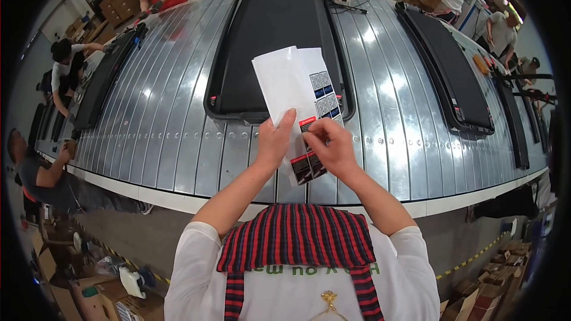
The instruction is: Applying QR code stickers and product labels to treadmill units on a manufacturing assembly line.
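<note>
My left hand [275, 141] is closed on a small stack of sheets, its thumb lying across the front. On top are blank white sheets [278, 86]. Fanned out to their right is a sticker sheet [324, 98] printed with square codes, blue strips and red-and-black labels. My right hand [333, 145] pinches with thumb and forefinger at a red-headed black label near the sheet's middle. Whether that label is lifted off its backing, I cannot tell. Beyond the papers lies a long black flat machine [276, 30], like a walking treadmill, with a raised rim.
The machine rests on a wide metal slat conveyor [190, 101] with a white front edge [178, 200]. Similar black machines lie to the right [446, 65] and left [110, 77]. Several co-workers stand around the line. Cardboard boxes [488, 285] are stacked behind at both sides.
</note>
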A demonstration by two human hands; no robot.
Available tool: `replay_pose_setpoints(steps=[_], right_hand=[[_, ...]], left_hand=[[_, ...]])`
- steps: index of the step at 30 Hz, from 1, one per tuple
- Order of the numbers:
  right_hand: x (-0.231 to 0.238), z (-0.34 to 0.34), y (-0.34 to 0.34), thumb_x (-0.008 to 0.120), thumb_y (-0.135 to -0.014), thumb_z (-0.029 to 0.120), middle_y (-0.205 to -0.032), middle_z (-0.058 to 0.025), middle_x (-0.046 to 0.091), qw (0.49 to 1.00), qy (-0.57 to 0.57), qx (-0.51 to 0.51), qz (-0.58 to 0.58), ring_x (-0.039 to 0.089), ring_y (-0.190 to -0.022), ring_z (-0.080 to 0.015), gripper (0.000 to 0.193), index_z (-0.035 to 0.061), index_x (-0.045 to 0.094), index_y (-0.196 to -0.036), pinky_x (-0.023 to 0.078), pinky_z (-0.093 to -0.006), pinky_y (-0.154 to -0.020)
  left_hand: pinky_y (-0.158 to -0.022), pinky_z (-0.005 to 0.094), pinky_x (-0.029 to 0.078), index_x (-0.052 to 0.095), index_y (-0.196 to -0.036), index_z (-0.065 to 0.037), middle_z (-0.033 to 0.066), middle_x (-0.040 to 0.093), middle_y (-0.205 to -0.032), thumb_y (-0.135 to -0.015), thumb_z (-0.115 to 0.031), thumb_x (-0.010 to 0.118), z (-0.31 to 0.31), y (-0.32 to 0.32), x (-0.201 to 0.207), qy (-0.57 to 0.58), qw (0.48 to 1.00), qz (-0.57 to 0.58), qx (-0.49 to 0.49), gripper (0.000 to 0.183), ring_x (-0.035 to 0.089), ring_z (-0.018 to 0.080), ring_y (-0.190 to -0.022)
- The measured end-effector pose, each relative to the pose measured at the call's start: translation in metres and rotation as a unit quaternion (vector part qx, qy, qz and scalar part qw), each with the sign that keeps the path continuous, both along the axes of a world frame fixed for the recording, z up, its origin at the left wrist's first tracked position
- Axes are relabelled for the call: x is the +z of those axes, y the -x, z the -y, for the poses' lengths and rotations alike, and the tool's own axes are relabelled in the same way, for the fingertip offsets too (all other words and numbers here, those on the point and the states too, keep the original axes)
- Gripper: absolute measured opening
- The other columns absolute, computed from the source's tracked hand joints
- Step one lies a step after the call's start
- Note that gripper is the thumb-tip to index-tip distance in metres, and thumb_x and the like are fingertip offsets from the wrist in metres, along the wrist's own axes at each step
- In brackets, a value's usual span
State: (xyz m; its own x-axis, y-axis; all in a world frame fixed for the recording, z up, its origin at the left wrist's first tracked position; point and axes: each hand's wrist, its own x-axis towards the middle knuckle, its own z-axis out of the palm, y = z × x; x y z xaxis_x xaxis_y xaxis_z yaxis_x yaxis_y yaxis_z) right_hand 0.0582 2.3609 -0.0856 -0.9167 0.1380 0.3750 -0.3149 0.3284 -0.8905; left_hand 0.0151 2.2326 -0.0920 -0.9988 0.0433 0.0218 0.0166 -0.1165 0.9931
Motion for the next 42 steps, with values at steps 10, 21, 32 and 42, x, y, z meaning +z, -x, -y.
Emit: replay_pose_setpoints(steps=[10, 21, 32, 42], right_hand=[[0.0, 0.016, 0.009, 0.063, -0.077, 0.007, -0.066, 0.0007, 0.055, 0.994, 0.07, 0.041, 0.074, 0.05, -0.062, -0.0026, 0.014, 0.0005, 0.051, -0.076, 0.043, -0.019, -0.055], [-0.001, 0.034, 0.005, 0.059, -0.079, 0.012, -0.066, -0.0059, 0.058, 0.99, 0.037, 0.053, 0.126, 0.051, -0.057, -0.0066, 0.013, -0.0015, 0.058, -0.081, 0.042, -0.0225, -0.052], [0.002, 0.079, 0.008, 0.058, -0.079, 0.011, -0.065, -0.002, 0.058, 0.992, 0.058, 0.005, 0.114, 0.05, -0.058, -0.0044, 0.013, -0.0014, 0.059, -0.082, 0.041, -0.0206, -0.052], [0.003, 0.104, 0.01, 0.055, -0.081, 0.009, -0.067, -0.002, 0.057, 0.99, 0.086, -0.006, 0.115, 0.052, -0.062, -0.0058, 0.012, -0.0022, 0.057, -0.082, 0.043, -0.0206, -0.055]], left_hand=[[-0.061, 0.03, 0.045, 0.06, -0.089, -0.001, 0.0128, 0.062, -0.074, -0.083, -0.035, 0.051, 0.021, 0.008, 0.001, 0.166, 0.973, -0.126, -0.097, 0.035, 0.059, 0.0192, -0.068], [-0.058, 0.0356, 0.045, 0.059, -0.086, -0.001, 0.0185, 0.059, -0.073, -0.086, -0.033, 0.048, 0.052, 0.011, -0.001, 0.204, 0.952, -0.155, -0.169, 0.034, 0.059, 0.0335, -0.069], [-0.053, 0.0338, 0.043, 0.059, -0.082, 0.001, 0.0152, 0.057, -0.063, -0.087, -0.03, 0.047, 0.089, 0.027, -0.008, 0.217, 0.937, -0.224, -0.157, 0.033, 0.058, 0.0237, -0.058], [-0.052, 0.0408, 0.043, 0.06, -0.083, 0.002, 0.0217, 0.056, -0.064, -0.087, -0.03, 0.045, 0.112, 0.039, -0.012, 0.209, 0.92, -0.276, -0.184, 0.035, 0.057, 0.038, -0.062]])
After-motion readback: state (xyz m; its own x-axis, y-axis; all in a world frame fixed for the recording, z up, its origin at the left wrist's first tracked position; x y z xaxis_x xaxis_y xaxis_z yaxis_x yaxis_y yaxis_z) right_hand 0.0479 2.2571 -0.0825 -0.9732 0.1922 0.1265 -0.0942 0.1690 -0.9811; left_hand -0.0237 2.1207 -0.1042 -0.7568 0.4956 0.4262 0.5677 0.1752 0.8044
